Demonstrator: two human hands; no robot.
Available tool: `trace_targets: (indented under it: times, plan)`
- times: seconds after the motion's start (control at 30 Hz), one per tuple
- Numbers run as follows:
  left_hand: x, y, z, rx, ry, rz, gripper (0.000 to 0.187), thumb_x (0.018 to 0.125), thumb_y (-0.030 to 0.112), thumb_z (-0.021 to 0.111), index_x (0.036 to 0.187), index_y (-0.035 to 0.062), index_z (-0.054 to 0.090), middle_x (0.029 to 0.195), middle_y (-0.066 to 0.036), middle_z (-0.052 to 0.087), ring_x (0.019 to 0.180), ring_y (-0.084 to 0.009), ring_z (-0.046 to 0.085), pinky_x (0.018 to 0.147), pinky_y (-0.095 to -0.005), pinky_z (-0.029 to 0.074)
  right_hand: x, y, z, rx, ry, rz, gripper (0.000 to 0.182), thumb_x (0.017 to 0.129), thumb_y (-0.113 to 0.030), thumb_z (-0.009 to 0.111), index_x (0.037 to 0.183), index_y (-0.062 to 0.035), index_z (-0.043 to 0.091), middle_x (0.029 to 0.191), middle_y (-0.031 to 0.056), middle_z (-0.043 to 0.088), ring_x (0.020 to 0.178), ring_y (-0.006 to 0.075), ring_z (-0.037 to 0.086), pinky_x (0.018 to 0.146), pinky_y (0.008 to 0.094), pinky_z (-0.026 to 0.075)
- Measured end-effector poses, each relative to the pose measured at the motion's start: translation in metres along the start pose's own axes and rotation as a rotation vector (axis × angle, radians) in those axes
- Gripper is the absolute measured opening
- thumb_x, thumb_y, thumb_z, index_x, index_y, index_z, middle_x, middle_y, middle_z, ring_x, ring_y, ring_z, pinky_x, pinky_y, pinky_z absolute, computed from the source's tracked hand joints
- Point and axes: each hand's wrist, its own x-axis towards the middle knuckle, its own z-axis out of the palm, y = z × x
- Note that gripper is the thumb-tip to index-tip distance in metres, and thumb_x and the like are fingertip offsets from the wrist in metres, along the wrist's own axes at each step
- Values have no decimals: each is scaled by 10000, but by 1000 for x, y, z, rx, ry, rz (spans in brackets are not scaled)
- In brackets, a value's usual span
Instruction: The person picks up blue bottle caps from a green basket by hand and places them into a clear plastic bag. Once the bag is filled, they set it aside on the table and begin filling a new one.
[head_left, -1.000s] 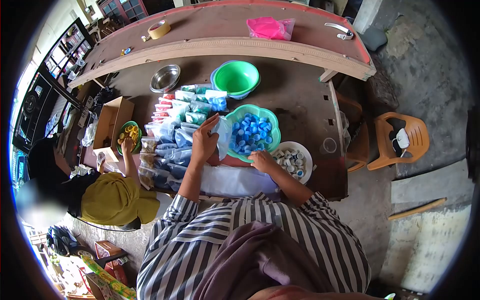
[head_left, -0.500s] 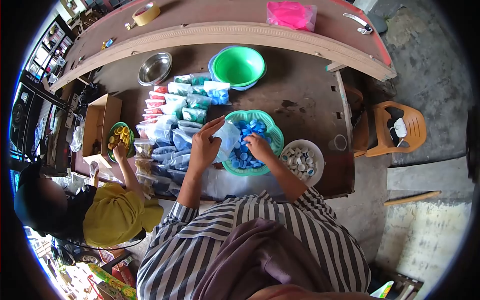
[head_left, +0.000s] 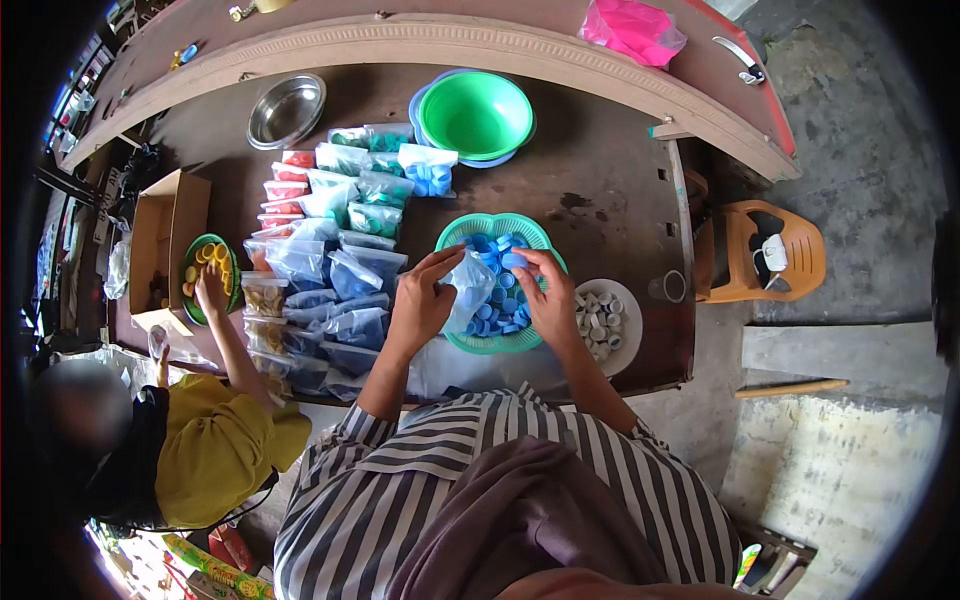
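Observation:
My left hand [head_left: 424,305] is closed on a clear plastic bag [head_left: 468,292] with something blue inside, over the left side of a green basket [head_left: 550,340]. Blue caps [head_left: 485,322] lie heaped in that basket. Between the fingertips of my right hand [head_left: 545,300] is a blue cap [head_left: 515,260], raised above the heap and a little right of the bag. Filled bags of dark blue pieces [head_left: 352,275] lie left of my left hand. A white bowl of white caps [head_left: 628,355] stands right of my right hand.
Further bags hold red [head_left: 285,190] and green pieces [head_left: 375,218]. Behind stand a green bowl [head_left: 475,115] and a metal bowl [head_left: 286,110]. At left, a co-worker [head_left: 215,430] reaches into a basket of yellow caps [head_left: 232,290] beside a cardboard box [head_left: 190,215]. A raised ledge [head_left: 420,55] crosses the back.
My right hand has come up from the heap with a blue cap, closer to the bag. The camera view has shifted slightly. The co-worker's hand remains at the yellow caps.

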Motion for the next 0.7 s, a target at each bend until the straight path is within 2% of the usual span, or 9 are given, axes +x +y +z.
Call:
trace_targets:
  times: [0.07,0.17,0.2,0.27,0.3,0.37,0.43,0.5,0.7]
  plan:
    - [1,0,7,2,-15,13,491,710,-66,500,1168,22,653,1245,-109,634,626,-204,632,599,-280,486,5,-31,-6,-10,60,-148,286,872,-31,654,1155,-53,617,1046,113,626,904,239,622,747,329,514]
    - [2,-6,11,20,-24,57,493,711,-64,497,1172,17,648,1242,-114,632,727,-247,673,637,-296,498,13,-37,-4,-298,-163,-323,253,863,-35,657,1115,-54,641,1042,113,632,931,257,619,777,350,499]
    - [2,-7,10,26,-11,65,492,709,-65,497,1167,21,653,1241,-113,633,728,-243,676,632,-293,498,16,-32,-1,-297,-160,-319,253,863,-35,657,1115,-54,641,1042,113,632,931,257,619,777,350,499]
    - [1,-12,7,33,2,74,491,708,-67,496,1163,25,657,1240,-111,634,730,-240,679,627,-289,498,21,-7,8,119,31,-5,200,852,-63,668,1052,-53,662,984,117,630,908,271,609,760,364,481]
    - [0,-16,4,16,17,64,521,696,-81,500,1179,39,656,1246,-98,637,631,-166,597,587,-261,469,21,14,13,119,33,-5,200,852,-63,668,1052,-53,662,984,117,630,908,271,609,760,364,481]
    - [0,-19,0,-1,29,57,553,685,-95,504,1196,53,656,1252,-86,639,531,-93,516,546,-233,441,18,65,24,-191,-25,48,153,837,-83,678,985,-50,671,903,120,614,844,279,595,735,365,481]
    - [0,-14,-5,30,9,-25,502,698,-78,493,1153,37,670,1227,-95,646,640,-197,641,577,-274,478,9,97,36,-239,-105,34,128,806,-96,701,919,-50,663,875,105,588,841,282,574,769,379,484]
    - [0,-16,-4,30,14,-12,504,697,-78,495,1158,33,667,1225,-96,648,625,-188,628,569,-273,473,-3,119,53,-519,-188,-90,127,781,-118,723,880,-66,661,908,90,578,901,282,558,800,385,476]
    - [2,-8,-4,22,66,26,506,698,-88,496,1165,18,658,1217,-112,649,628,-177,621,565,-269,467,-2,131,69,-636,-131,-47,150,742,-159,763,793,-70,654,934,86,568,939,292,549,797,408,462]
